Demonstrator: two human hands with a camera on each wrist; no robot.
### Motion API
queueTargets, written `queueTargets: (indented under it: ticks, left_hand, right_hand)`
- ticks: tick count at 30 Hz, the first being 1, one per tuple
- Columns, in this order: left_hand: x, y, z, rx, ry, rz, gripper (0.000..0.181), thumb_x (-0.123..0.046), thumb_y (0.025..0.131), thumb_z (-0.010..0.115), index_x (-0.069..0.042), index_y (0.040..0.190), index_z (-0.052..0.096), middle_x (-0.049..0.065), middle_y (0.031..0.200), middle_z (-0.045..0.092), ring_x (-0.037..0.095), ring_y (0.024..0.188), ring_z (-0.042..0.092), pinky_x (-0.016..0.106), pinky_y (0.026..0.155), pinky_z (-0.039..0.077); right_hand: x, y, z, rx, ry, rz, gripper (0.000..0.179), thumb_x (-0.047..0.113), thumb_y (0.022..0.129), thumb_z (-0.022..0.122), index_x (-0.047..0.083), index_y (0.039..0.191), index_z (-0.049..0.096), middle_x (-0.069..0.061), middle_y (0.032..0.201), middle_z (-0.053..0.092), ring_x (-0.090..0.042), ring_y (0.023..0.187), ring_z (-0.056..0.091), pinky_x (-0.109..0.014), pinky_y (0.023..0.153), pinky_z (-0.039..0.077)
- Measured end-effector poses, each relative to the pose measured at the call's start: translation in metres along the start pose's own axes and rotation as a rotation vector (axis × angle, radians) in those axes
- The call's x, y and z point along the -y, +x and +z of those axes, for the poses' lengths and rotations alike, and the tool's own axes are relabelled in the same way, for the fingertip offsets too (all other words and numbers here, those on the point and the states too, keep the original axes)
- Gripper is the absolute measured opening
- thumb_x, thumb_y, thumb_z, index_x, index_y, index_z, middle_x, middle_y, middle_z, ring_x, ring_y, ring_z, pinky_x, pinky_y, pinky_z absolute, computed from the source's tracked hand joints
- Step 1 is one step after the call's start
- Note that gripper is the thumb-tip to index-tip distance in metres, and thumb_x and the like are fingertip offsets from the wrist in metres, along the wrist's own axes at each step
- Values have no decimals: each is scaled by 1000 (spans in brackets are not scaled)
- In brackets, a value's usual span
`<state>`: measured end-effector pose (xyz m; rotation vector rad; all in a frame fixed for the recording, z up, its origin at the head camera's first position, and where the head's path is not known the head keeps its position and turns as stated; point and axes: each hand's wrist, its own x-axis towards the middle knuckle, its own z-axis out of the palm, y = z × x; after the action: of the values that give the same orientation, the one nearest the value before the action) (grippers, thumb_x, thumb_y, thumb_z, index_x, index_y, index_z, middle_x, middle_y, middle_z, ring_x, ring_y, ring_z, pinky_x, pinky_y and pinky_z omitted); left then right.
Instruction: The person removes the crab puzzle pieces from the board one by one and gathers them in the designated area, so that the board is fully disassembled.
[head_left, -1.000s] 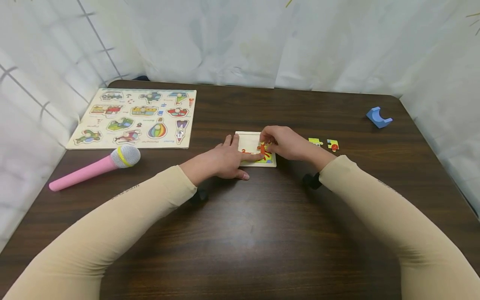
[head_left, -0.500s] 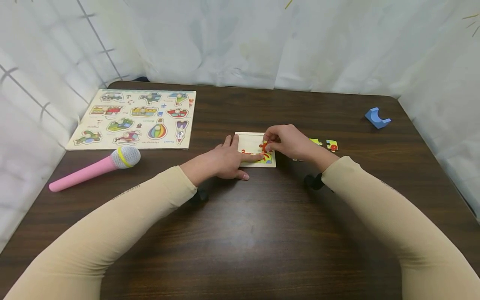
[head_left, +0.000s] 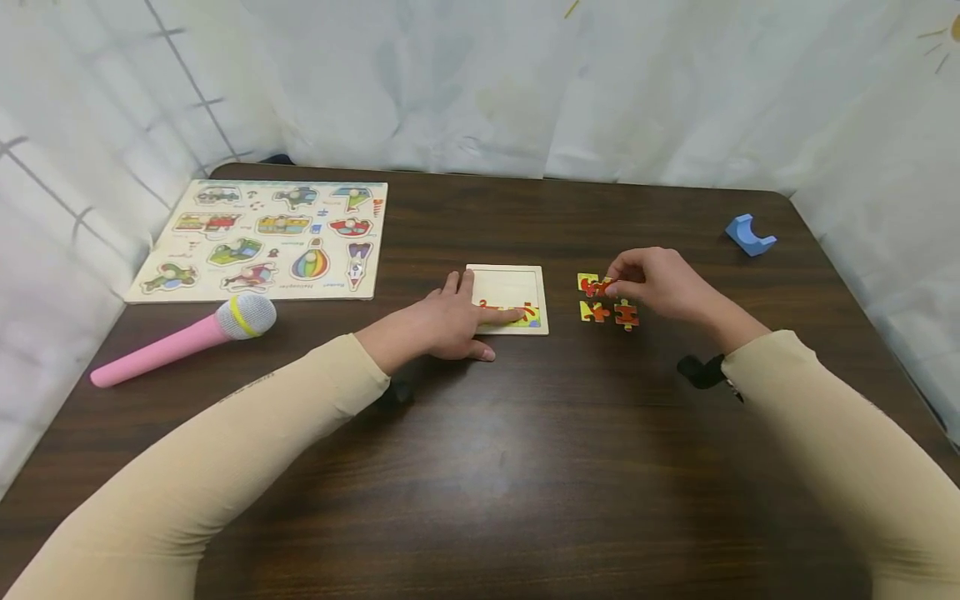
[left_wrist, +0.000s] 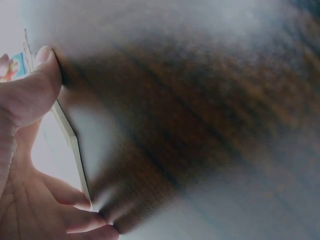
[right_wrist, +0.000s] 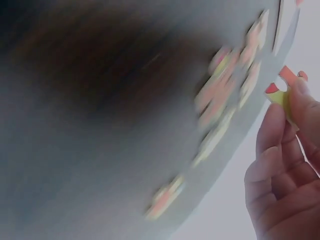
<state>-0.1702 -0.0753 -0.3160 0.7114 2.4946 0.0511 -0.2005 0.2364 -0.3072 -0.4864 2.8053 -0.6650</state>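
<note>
My left hand [head_left: 453,321] lies with straight fingers on a small square wooden puzzle tray [head_left: 510,277], its index finger resting over the red and yellow pieces along the near side. In the left wrist view that hand [left_wrist: 30,150] covers part of the tray's edge. To the right, my right hand [head_left: 663,283] pinches a red and yellow puzzle piece [head_left: 602,287] between thumb and fingers; the right wrist view shows this piece [right_wrist: 282,100] raised off the table. Loose puzzle pieces [head_left: 595,312] lie close below it, one mostly red [head_left: 626,314]. My right hand hides others.
A large vehicle peg puzzle board [head_left: 277,242] lies at the back left. A pink toy microphone [head_left: 187,337] is in front of it. Far right sits a blue arch block [head_left: 750,235]. White curtains [head_left: 480,92] hang behind the dark wooden table [head_left: 480,500].
My right hand has moved right, from over the tray to the loose pieces, carrying the red and yellow puzzle piece out of the tray. My left hand has stayed in place.
</note>
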Motion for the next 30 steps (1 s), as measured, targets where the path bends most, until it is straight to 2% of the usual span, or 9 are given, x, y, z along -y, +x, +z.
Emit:
queueTargets:
  ticks: [7, 12, 22, 30]
  left_hand:
    - [2, -1, 1, -10, 5, -2, 74, -52, 98, 63, -53, 159, 20, 36, 165, -9, 55, 155, 2, 61, 123, 23]
    - [3, -3, 0, -13, 2, 0, 74, -52, 98, 63, -53, 159, 20, 36, 165, -9, 55, 155, 2, 62, 122, 23]
    - [2, -3, 0, -8, 0, -3, 75, -51, 98, 63, -53, 159, 19, 36, 166, -9, 55, 155, 2, 62, 122, 24]
    - [0, -1, -1, -7, 9, 2, 74, -51, 98, 63, -53, 159, 20, 36, 166, -8, 55, 155, 3, 62, 122, 24]
  right_hand:
    - [-39, -25, -17, -16, -18, 85, 16, 17, 96, 74, 3, 104, 71, -10, 94, 75, -23, 84, 62, -35, 72, 49]
    - [-57, -37, -21, 17, -30, 107, 19, 19, 94, 76, 4, 102, 69, -6, 89, 74, -20, 80, 64, -34, 73, 48]
    - [-60, -38, -13, 45, -61, 65, 17, 16, 93, 77, 4, 103, 71, -5, 92, 73, -18, 80, 62, -34, 74, 50]
    - [-59, -39, -11, 52, -90, 64, 15, 13, 92, 76, 3, 102, 72, -6, 93, 74, -17, 79, 63, -35, 73, 51]
